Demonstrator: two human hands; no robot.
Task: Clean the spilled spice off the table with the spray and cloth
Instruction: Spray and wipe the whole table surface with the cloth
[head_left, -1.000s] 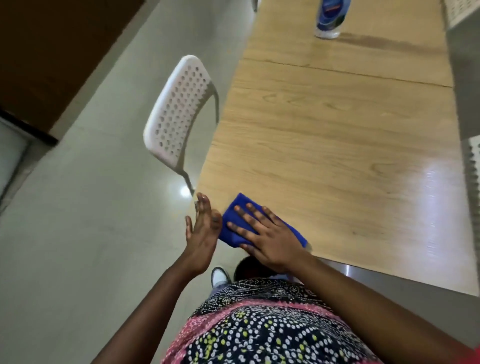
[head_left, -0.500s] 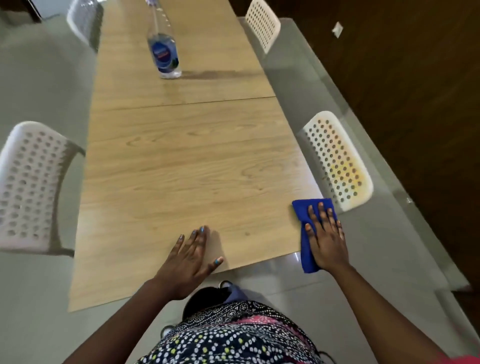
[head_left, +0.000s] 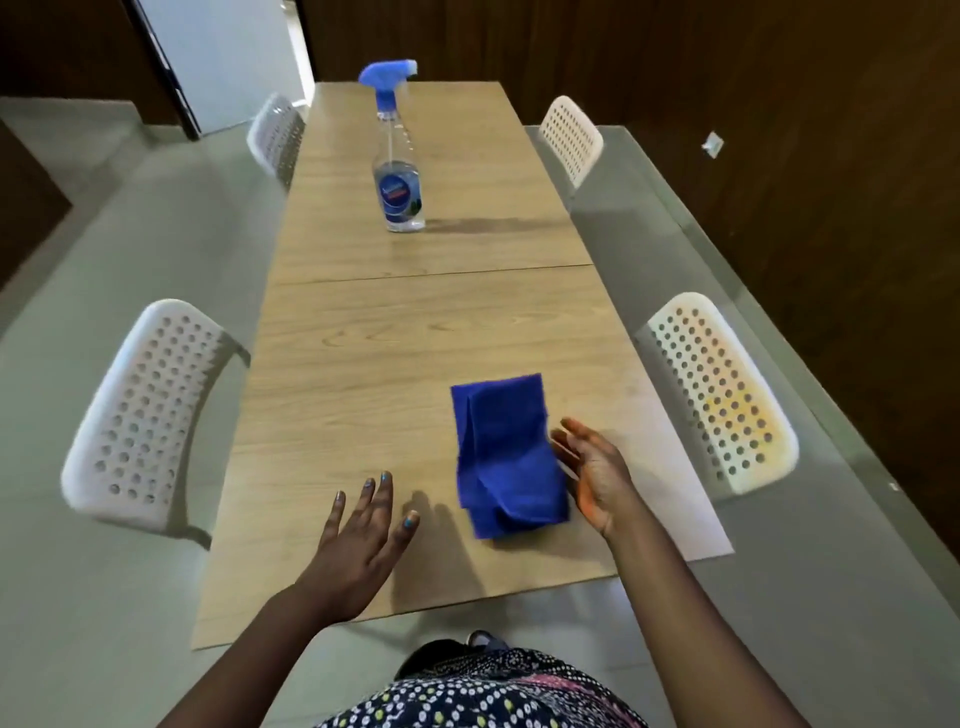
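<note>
A folded blue cloth (head_left: 506, 457) lies on the long wooden table (head_left: 374, 374), near its front right part. My right hand (head_left: 592, 478) is just right of the cloth, palm turned toward it, fingers straight, holding nothing. My left hand (head_left: 363, 540) hovers over the table's front edge with spread fingers, left of the cloth. A clear spray bottle (head_left: 397, 171) with a blue trigger head stands upright farther back on the table. I see no spice on the wood.
White perforated chairs flank the table: a near left chair (head_left: 145, 415), a near right chair (head_left: 722, 400), a far left chair (head_left: 278, 137) and a far right chair (head_left: 571, 137). Grey floor surrounds it; dark wood walls stand behind and right.
The cloth went from the front left corner to the front right corner, and now lies released near the middle front. My right hand has come off it and my left hand has lifted.
</note>
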